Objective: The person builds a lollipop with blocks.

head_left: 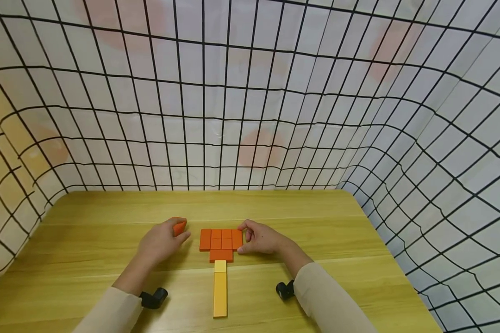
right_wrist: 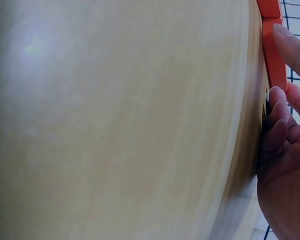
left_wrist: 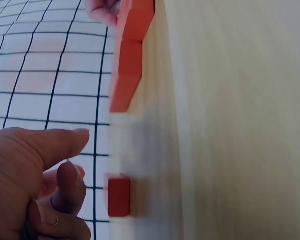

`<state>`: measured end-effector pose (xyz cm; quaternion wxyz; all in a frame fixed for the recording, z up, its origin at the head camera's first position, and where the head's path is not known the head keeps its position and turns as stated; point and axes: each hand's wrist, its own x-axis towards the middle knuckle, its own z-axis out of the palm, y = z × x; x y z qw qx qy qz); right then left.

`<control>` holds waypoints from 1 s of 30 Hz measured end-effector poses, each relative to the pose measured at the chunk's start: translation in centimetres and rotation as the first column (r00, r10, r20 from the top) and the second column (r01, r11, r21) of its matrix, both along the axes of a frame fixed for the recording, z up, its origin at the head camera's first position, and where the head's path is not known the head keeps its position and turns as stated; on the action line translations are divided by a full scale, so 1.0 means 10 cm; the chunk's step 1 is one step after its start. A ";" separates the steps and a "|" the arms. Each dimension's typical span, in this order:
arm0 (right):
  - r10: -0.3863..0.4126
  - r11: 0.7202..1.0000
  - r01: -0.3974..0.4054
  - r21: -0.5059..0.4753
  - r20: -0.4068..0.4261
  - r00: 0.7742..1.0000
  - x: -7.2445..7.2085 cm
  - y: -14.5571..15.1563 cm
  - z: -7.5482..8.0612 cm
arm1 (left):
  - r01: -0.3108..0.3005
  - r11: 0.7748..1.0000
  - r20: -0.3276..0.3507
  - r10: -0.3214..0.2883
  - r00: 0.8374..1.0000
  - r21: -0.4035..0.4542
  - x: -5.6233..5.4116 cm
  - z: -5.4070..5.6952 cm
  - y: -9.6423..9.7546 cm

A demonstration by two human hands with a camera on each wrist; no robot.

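On the wooden table, several flat orange blocks lie edge to edge in a row, with another orange block against the row's near side. My right hand pinches the rightmost orange block, thumb at its near end and index finger at the far one. Left of the row, my left hand hovers beside a loose orange block, its thumb and index finger apart. In the left wrist view that block rests on the table, clear of the thumb. The hand partly covers it in the head view.
Below the orange shape lie a small light-yellow block and a long yellow block, end to end. Black netting over pale sheeting encloses the table's back and sides. Black wrist cameras sit on both wrists.
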<state>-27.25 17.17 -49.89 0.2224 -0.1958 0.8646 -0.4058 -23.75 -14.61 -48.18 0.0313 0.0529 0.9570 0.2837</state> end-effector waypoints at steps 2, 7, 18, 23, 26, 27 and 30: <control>-0.002 1.000 0.002 0.002 0.000 1.000 0.00 0.00 -0.01 | -0.042 0.999 0.025 0.042 0.999 0.015 0.01 0.00 -0.04; -0.007 1.000 0.007 0.012 -0.004 1.000 0.00 0.01 -0.01 | -0.128 0.991 0.093 0.124 0.988 0.036 0.06 -0.03 -0.10; -0.004 1.000 0.004 0.015 -0.002 1.000 0.00 0.00 0.01 | -0.171 0.985 0.117 0.166 0.979 0.035 0.09 -0.10 -0.16; -0.004 1.000 0.004 0.012 -0.008 1.000 0.00 0.00 0.00 | -0.162 0.986 0.120 0.156 0.981 0.043 0.08 -0.10 -0.15; 0.000 1.000 0.000 0.018 -0.012 1.000 0.00 0.00 -0.01 | -0.147 0.988 0.119 0.141 0.983 0.042 0.06 -0.09 -0.15; 0.001 1.000 -0.001 0.021 -0.014 1.000 0.00 0.01 -0.01 | -0.143 0.989 0.117 0.138 0.983 0.036 0.06 -0.09 -0.16; 0.004 1.000 -0.003 0.023 -0.018 1.000 0.00 0.00 -0.01 | -0.135 0.991 0.110 0.132 0.985 0.022 0.04 -0.09 -0.19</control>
